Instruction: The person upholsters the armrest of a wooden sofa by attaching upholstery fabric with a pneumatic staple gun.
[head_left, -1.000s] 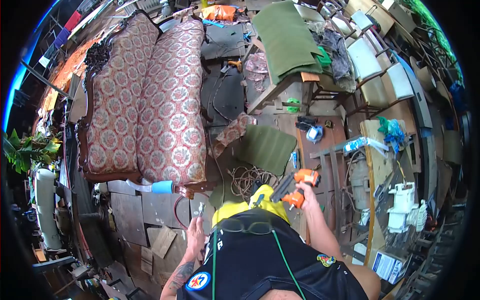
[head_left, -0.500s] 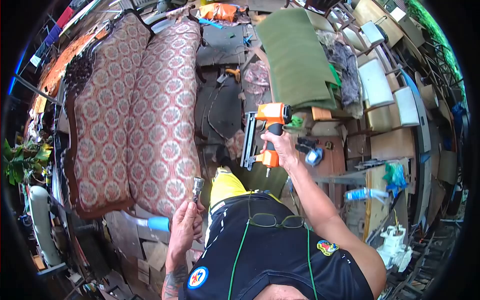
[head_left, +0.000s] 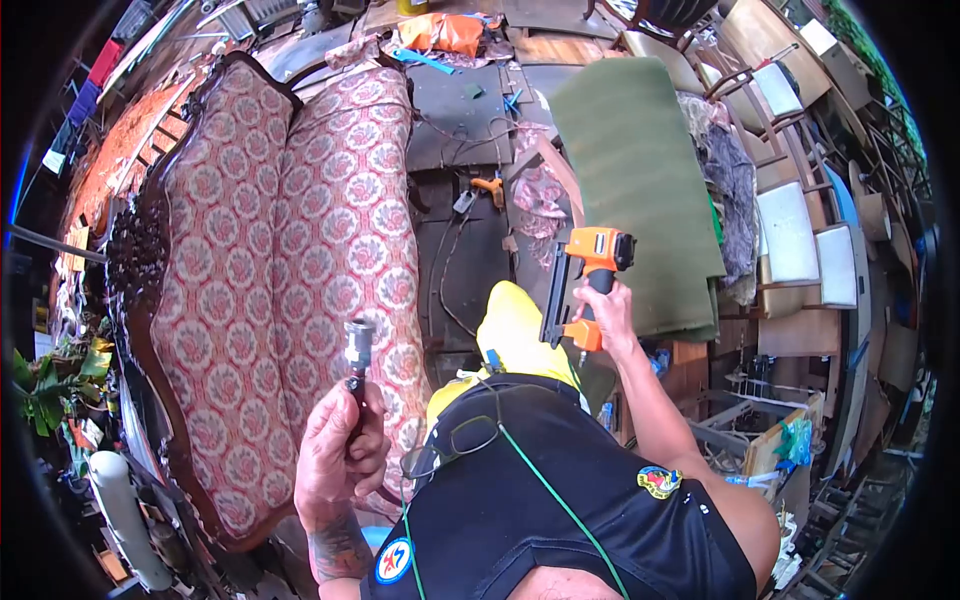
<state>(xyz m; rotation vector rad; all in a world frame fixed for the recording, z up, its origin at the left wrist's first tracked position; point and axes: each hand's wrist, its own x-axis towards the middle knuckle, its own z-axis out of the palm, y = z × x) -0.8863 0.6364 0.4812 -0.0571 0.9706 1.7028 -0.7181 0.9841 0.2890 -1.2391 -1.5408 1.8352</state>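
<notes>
Upright in my left hand [head_left: 340, 455] is a metal air hose coupler [head_left: 358, 345], its fingers wrapped round the dark lower end. Part of the hose shows below the fist. My right hand [head_left: 608, 308] grips the dark handle of an orange and black air stapler [head_left: 600, 245], whose long magazine points down and left. A small fitting sticks out under its handle. The coupler and the stapler are well apart. Behind the coupler lies a long sofa [head_left: 340, 215] in red and cream floral cloth with a carved dark wood frame. Glasses [head_left: 470, 436] hang from a green cord on my chest.
A large green sheet [head_left: 635, 180] lies beyond the stapler. A yellow-orange tool [head_left: 488, 190] and cables are on the floor. Chair frames with white seats [head_left: 788, 235] are stacked at right. An orange bag [head_left: 440, 35] lies at the back; a plant [head_left: 50, 390] stands at left.
My left hand has lifted the coupler up and to the left, nearer the camera. The stapler in my right hand has shifted right and slightly lower in view. The camera view has moved too.
</notes>
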